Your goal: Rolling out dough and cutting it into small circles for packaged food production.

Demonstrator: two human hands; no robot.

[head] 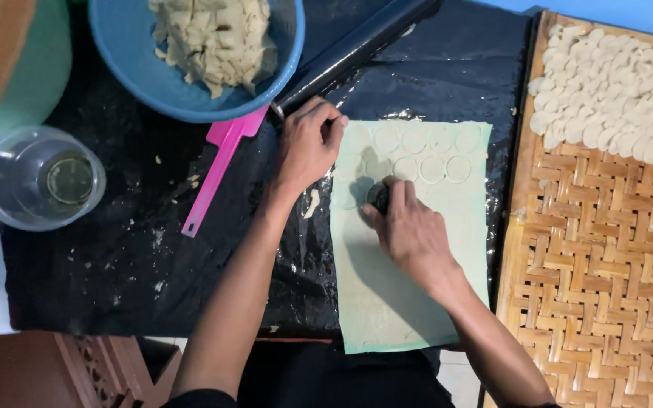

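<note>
A thin, pale green sheet of dough (410, 295) lies flat on black plastic sheeting (115, 264). Several round outlines are pressed into its far end (417, 151). My right hand (410, 230) grips a small dark round cutter (378, 196) and presses it onto the dough near the sheet's left edge. My left hand (307, 143) rests with its fingers curled at the sheet's far left corner, holding it down.
A woven bamboo tray (598, 264) on the right carries many cut dough rounds (614, 91). A blue bowl (137, 75) of dough scraps, a pink scraper (217, 170), a dark rolling pin (357, 45) and a clear plastic cup (39, 177) stand at the far side.
</note>
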